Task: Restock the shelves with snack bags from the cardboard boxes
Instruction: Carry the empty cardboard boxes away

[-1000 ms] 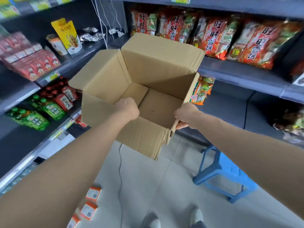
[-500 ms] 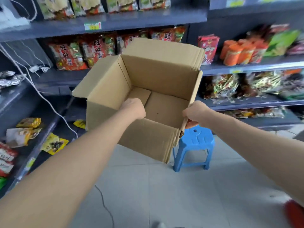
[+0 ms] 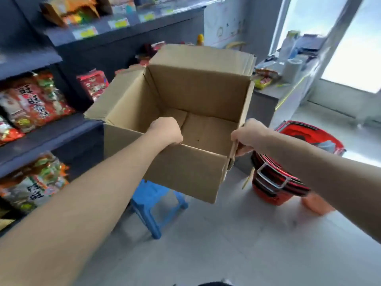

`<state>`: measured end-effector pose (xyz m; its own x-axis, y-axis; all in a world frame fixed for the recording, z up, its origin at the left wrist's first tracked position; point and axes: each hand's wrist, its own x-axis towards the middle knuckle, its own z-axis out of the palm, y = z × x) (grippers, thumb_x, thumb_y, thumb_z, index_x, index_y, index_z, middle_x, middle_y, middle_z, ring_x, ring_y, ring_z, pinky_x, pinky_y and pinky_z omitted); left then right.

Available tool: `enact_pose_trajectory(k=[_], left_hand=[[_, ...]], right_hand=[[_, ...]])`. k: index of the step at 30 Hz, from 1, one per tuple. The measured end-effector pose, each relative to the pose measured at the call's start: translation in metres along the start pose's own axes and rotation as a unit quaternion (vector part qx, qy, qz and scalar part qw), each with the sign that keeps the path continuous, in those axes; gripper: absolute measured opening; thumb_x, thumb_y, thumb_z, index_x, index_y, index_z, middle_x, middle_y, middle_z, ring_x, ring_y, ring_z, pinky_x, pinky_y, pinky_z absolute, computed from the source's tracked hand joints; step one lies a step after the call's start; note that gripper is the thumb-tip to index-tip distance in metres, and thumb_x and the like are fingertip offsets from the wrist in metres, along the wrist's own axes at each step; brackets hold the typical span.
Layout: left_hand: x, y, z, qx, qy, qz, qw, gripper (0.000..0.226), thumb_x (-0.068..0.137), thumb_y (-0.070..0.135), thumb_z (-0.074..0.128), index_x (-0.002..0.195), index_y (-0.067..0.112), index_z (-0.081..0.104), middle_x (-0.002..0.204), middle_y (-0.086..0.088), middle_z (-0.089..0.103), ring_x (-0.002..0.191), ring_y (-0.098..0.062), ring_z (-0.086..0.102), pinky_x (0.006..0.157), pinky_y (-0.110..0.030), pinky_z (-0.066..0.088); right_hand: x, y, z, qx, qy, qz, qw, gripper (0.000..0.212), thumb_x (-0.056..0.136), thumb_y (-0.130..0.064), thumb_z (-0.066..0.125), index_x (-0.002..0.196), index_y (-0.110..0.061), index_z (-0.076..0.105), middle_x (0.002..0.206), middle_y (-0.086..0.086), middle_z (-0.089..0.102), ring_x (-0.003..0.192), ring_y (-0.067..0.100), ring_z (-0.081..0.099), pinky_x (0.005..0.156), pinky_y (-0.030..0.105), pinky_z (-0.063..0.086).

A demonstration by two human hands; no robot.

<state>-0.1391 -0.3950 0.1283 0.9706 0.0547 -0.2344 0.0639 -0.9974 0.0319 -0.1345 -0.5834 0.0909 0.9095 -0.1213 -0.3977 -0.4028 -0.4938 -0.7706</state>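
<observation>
Head camera has us beside the shelves (image 3: 61,129), with snack bags (image 3: 37,104) along their left side. We hold the cardboard box (image 3: 185,168) in the air, open and empty. It looks finished, so next we likely set it aside and fetch a full one. Our left hand (image 3: 167,131) curls over its near rim, and our right hand (image 3: 247,134) grips its right near corner.

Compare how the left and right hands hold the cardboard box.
The left hand curls over the near rim of the cardboard box; the right hand grips its right wall near the corner. The left hand sits over the inside; the right hand outside. Both hold the open, empty box aloft.
</observation>
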Motion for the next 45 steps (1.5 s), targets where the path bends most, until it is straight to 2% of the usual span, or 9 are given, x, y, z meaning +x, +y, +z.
enact_pose_trajectory(k=[5, 9, 12, 16, 22, 30, 39, 42, 45], left_hand=[[0.023, 0.100, 0.001, -0.010, 0.012, 0.148, 0.989, 0.013, 0.089, 0.022, 0.058, 0.089, 0.010, 0.058, 0.085, -0.009, 0.056, 0.087, -0.029, 0.063, 0.066, -0.029, 0.044], [0.029, 0.177, 0.008, 0.003, 0.011, 0.260, 0.965, 0.015, 0.091, 0.024, 0.058, 0.088, 0.009, 0.059, 0.085, -0.008, 0.059, 0.081, -0.027, 0.063, 0.067, -0.030, 0.044], [0.019, 0.229, 0.016, 0.018, -0.004, 0.346, 0.938, 0.021, 0.092, 0.027, 0.057, 0.097, 0.007, 0.062, 0.093, -0.010, 0.062, 0.091, -0.029, 0.064, 0.071, -0.031, 0.044], [-0.009, 0.283, 0.027, 0.053, -0.007, 0.460, 0.886, 0.028, 0.093, 0.027, 0.054, 0.107, 0.003, 0.060, 0.111, -0.016, 0.064, 0.106, -0.033, 0.060, 0.073, -0.030, 0.040], [-0.071, 0.343, 0.056, 0.056, -0.033, 0.591, 0.804, 0.026, 0.093, 0.025, 0.055, 0.103, 0.003, 0.062, 0.114, -0.018, 0.063, 0.108, -0.036, 0.058, 0.076, -0.032, 0.041], [-0.196, 0.416, 0.103, 0.078, -0.092, 0.702, 0.702, 0.021, 0.093, 0.028, 0.055, 0.089, 0.008, 0.060, 0.109, -0.016, 0.064, 0.104, -0.033, 0.061, 0.074, -0.031, 0.042], [-0.319, 0.498, 0.156, 0.088, -0.115, 0.772, 0.619, 0.020, 0.094, 0.020, 0.049, 0.099, 0.004, 0.060, 0.109, -0.016, 0.062, 0.101, -0.034, 0.060, 0.071, -0.031, 0.043], [-0.348, 0.522, 0.173, 0.093, -0.135, 0.791, 0.590, 0.021, 0.094, 0.018, 0.048, 0.101, 0.003, 0.061, 0.105, -0.016, 0.063, 0.098, -0.033, 0.062, 0.069, -0.031, 0.046], [-0.373, 0.545, 0.188, 0.105, -0.155, 0.808, 0.559, 0.021, 0.095, 0.020, 0.049, 0.099, 0.003, 0.061, 0.099, -0.013, 0.063, 0.093, -0.031, 0.063, 0.071, -0.033, 0.050]], right_hand=[[-0.023, 0.056, -0.084, 0.028, 0.136, 0.087, 0.987, 0.013, 0.091, -0.004, 0.052, 0.079, 0.000, 0.055, 0.070, 0.011, 0.061, 0.056, 0.023, 0.066, 0.062, 0.032, 0.060], [-0.055, 0.101, -0.130, 0.089, 0.234, 0.159, 0.955, 0.010, 0.089, -0.003, 0.056, 0.096, 0.003, 0.053, 0.081, 0.015, 0.060, 0.049, 0.023, 0.065, 0.037, 0.021, 0.051], [-0.085, 0.133, -0.148, 0.134, 0.304, 0.202, 0.921, 0.007, 0.089, -0.003, 0.054, 0.091, 0.004, 0.054, 0.082, 0.017, 0.061, 0.065, 0.031, 0.069, 0.064, 0.038, 0.062], [-0.131, 0.170, -0.156, 0.191, 0.390, 0.262, 0.862, 0.008, 0.088, -0.004, 0.052, 0.091, 0.003, 0.055, 0.084, 0.019, 0.062, 0.069, 0.036, 0.071, 0.070, 0.043, 0.061], [-0.208, 0.212, -0.146, 0.257, 0.497, 0.334, 0.758, 0.016, 0.087, 0.000, 0.050, 0.072, -0.003, 0.046, 0.069, 0.014, 0.057, 0.050, 0.028, 0.062, 0.048, 0.031, 0.056], [-0.321, 0.277, -0.145, 0.327, 0.609, 0.381, 0.614, 0.017, 0.084, 0.007, 0.052, 0.074, -0.003, 0.043, 0.073, 0.011, 0.042, 0.071, 0.035, 0.059, 0.080, 0.055, 0.055], [-0.415, 0.368, -0.162, 0.398, 0.645, 0.409, 0.507, 0.010, 0.085, 0.005, 0.051, 0.078, -0.001, 0.049, 0.086, 0.020, 0.057, 0.074, 0.038, 0.068, 0.059, 0.042, 0.060], [-0.436, 0.389, -0.169, 0.403, 0.650, 0.430, 0.479, 0.010, 0.085, 0.005, 0.050, 0.078, -0.002, 0.047, 0.081, 0.018, 0.055, 0.051, 0.029, 0.064, 0.030, 0.027, 0.049], [-0.457, 0.413, -0.177, 0.417, 0.663, 0.430, 0.449, 0.017, 0.086, 0.008, 0.049, 0.074, -0.003, 0.045, 0.077, 0.016, 0.053, 0.058, 0.026, 0.058, 0.034, 0.032, 0.052]])
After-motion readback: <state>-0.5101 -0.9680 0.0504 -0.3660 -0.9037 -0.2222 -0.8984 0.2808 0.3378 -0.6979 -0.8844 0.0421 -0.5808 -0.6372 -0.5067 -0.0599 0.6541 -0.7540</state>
